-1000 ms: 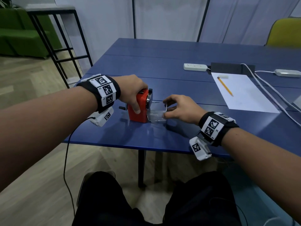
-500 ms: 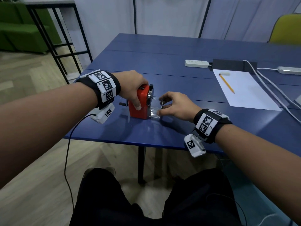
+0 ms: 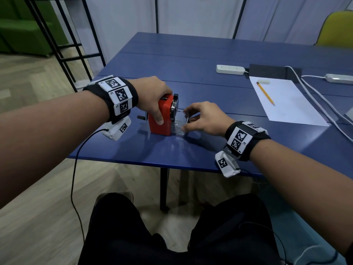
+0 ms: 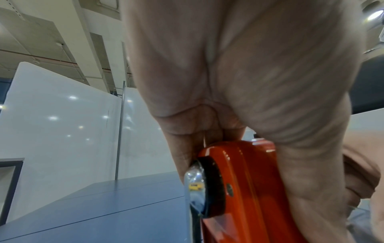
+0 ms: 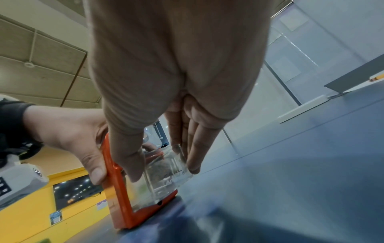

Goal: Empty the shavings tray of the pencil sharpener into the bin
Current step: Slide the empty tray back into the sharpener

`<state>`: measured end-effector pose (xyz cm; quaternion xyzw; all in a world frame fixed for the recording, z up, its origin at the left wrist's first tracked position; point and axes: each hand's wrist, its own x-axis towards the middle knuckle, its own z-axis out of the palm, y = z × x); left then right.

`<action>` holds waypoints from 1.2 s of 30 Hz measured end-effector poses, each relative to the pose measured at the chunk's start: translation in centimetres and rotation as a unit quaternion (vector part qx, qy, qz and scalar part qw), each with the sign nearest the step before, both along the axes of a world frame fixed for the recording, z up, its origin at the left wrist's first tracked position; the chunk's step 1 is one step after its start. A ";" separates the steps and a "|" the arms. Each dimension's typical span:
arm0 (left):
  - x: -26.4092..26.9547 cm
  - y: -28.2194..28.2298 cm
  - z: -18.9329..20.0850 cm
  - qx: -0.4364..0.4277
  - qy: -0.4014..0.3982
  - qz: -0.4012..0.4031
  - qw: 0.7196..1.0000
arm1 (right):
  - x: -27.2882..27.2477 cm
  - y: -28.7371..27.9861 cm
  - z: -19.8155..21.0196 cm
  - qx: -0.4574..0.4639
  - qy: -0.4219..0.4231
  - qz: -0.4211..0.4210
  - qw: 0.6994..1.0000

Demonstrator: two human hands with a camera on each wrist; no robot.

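Note:
A red pencil sharpener (image 3: 165,123) with a chrome front stands near the blue table's (image 3: 191,150) front left edge. My left hand (image 3: 163,107) grips its body from above, thumb down the near side. A clear shavings tray (image 3: 178,127) sticks out a short way from its right side. My right hand (image 3: 186,120) pinches that tray between thumb and fingers. In the right wrist view the tray (image 5: 166,184) sits in the red frame (image 5: 116,189), with dark bits inside it. The left wrist view shows the sharpener (image 4: 245,189) under my palm. No bin shows in any view.
On the right lies a white sheet (image 3: 286,104) with a yellow pencil (image 3: 265,93) and an eraser (image 3: 263,81). Behind it are two power strips (image 3: 230,69), white cables (image 3: 315,96) and a dark mat (image 3: 273,70). A black rack (image 3: 63,44) stands left, a yellow chair (image 3: 338,27) far right.
My right hand has moved left toward the sharpener with the tray, which now sticks out less than a second ago. The left hand keeps its grip on the body.

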<state>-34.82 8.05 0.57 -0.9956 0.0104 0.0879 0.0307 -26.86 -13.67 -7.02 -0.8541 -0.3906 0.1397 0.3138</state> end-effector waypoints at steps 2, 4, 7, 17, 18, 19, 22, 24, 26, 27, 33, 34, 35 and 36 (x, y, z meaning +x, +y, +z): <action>0.0 0.0 0.0 0.000 -0.001 0.001 1.000 | 0.1 0.0 0.2 -0.007 -0.014 0.003 1.000; 0.1 -0.1 0.0 -0.001 0.001 0.004 1.000 | 0.0 0.0 0.2 -0.008 -0.022 0.002 1.000; 0.1 -0.1 0.1 0.003 0.002 0.006 1.000 | -0.1 0.0 0.1 -0.008 -0.033 0.000 0.999; 0.1 -0.1 0.0 0.003 -0.004 0.002 1.000 | 0.0 0.3 0.9 -0.050 -0.077 0.017 0.996; 0.1 -0.1 0.1 0.005 -0.003 0.004 1.000 | -0.1 0.3 0.8 -0.050 -0.077 0.016 0.996; 0.1 -0.1 0.1 0.006 -0.001 0.005 1.000 | -0.2 0.5 0.7 -0.048 -0.075 0.016 0.996; 0.1 -0.3 0.2 0.009 0.002 0.005 1.000 | -0.5 1.4 0.4 -0.034 -0.062 0.014 0.997; 0.0 -0.4 0.2 0.013 -0.001 0.004 1.000 | -0.6 1.9 0.3 -0.029 -0.056 0.007 0.998; -0.1 -0.4 0.2 0.014 -0.003 0.004 1.000 | -0.6 2.1 0.3 -0.031 -0.055 0.006 0.998; -0.2 -0.4 0.3 0.014 -0.003 0.004 1.000 | -0.6 2.0 0.4 -0.036 -0.053 0.008 0.998; -0.6 -0.1 0.0 -0.008 0.022 0.021 1.000 | -0.8 1.2 1.7 -0.106 -0.060 0.048 0.991; -0.8 0.2 -0.4 -0.021 0.027 0.031 0.999 | -0.8 1.0 1.8 -0.111 -0.066 0.046 0.991; -1.2 0.5 -1.0 -0.037 0.024 0.043 0.998 | -0.9 0.8 1.8 -0.113 -0.066 0.040 0.991; -1.7 0.9 -1.6 -0.057 0.016 0.061 0.996 | -1.0 0.7 1.7 -0.112 -0.059 0.033 0.991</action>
